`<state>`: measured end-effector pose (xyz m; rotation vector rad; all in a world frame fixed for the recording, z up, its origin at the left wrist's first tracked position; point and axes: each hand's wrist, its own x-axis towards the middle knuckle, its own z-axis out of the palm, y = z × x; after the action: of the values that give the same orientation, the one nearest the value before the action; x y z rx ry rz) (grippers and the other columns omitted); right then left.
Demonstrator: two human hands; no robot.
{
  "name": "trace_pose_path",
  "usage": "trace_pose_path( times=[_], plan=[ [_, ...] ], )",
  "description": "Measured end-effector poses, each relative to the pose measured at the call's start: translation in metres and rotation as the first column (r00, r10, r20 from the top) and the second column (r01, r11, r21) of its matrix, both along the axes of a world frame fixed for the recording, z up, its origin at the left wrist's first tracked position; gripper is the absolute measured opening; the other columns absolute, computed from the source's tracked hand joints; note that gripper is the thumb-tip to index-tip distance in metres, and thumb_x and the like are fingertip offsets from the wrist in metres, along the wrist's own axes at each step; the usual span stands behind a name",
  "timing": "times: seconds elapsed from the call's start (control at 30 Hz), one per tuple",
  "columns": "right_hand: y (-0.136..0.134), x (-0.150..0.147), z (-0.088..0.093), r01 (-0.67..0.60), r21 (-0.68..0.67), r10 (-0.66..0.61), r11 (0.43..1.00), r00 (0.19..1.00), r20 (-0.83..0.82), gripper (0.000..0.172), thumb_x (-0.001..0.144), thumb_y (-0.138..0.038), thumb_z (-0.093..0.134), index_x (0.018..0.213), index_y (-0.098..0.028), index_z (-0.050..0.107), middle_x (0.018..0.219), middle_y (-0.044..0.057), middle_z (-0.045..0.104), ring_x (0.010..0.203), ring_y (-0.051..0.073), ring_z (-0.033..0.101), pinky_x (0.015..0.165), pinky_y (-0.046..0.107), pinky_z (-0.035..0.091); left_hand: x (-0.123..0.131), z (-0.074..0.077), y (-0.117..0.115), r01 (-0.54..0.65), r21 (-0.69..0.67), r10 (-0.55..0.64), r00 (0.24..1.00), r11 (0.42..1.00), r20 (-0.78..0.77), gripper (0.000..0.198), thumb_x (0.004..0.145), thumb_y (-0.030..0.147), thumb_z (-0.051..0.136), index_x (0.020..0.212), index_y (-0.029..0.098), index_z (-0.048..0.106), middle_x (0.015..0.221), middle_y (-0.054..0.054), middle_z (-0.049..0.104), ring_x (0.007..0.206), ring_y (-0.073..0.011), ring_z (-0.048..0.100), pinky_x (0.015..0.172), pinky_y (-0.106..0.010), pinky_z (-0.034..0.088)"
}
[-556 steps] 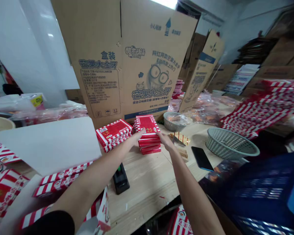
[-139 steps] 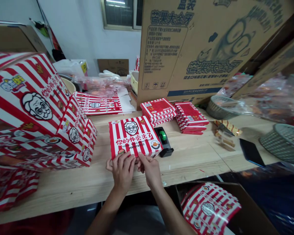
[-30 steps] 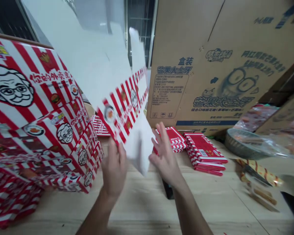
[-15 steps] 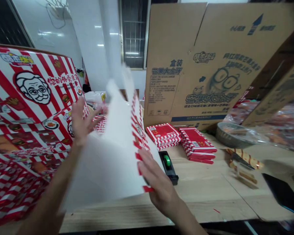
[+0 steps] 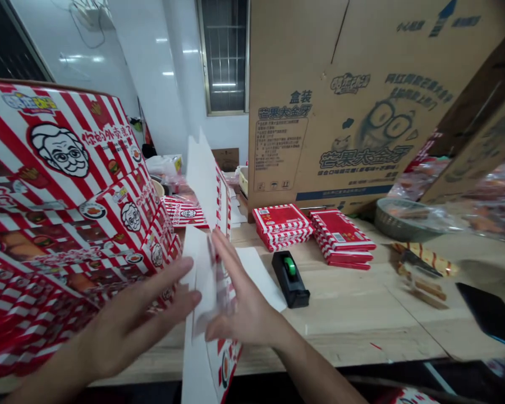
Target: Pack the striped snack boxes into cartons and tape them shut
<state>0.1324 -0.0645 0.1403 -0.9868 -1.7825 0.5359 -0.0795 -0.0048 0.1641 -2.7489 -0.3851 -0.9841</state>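
Observation:
A flat cardboard box blank (image 5: 202,185), white inside and red-striped outside, stands nearly on edge above the table's front edge, with folded panels bunched near its middle. My left hand (image 5: 130,317) presses its outstretched fingers against the blank's left side. My right hand (image 5: 246,308) lies against the other side, so the blank is held between my hands. Its lower end runs below the table edge, partly hidden by my hands. Nearest my left hand stands a tall pile of red-and-white striped boxes (image 5: 63,191).
Two stacks of flat red boxes (image 5: 281,220) (image 5: 340,238) and a black tape dispenser (image 5: 290,279) sit on the wooden table (image 5: 353,331). Behind them stands a large printed carton (image 5: 332,106). A phone (image 5: 490,314) and a round basket (image 5: 404,220) lie to the right.
The blank has turned from a broad tilted sheet to nearly edge-on and upright. My left hand has come down and right against it, and my right hand has moved up slightly.

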Motion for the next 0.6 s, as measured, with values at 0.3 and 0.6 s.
trace_pose_path(
  times=[0.3,0.6],
  plan=[
    [-0.001,-0.005,-0.014,-0.021,0.116,0.001,0.993,0.986,0.168,0.101,0.068,-0.029,0.070,0.142,-0.026,0.001,0.150,0.009,-0.003,0.137,0.026,0.003,0.109,0.047,0.018,-0.009,-0.014,0.007,0.031,0.195,0.016,0.972,0.980,-0.236,0.032,0.085,0.018,0.044,0.112,0.031,0.057,0.123,0.003,0.056,0.126,-0.0190,0.039,0.094,-0.027,0.045],
    [-0.027,0.002,-0.038,0.512,-0.167,-0.533,0.843,0.837,-0.125,0.072,0.085,-0.018,0.042,0.143,-0.017,-0.001,0.135,0.015,0.044,0.118,0.020,0.048,0.090,0.033,0.048,0.032,0.019,-0.005,0.181,0.463,-0.065,0.965,0.867,-0.254,0.023,0.083,0.010,0.044,0.083,0.024,0.062,0.110,0.004,0.064,0.123,-0.0100,0.039,0.114,-0.032,0.012]
  ],
)
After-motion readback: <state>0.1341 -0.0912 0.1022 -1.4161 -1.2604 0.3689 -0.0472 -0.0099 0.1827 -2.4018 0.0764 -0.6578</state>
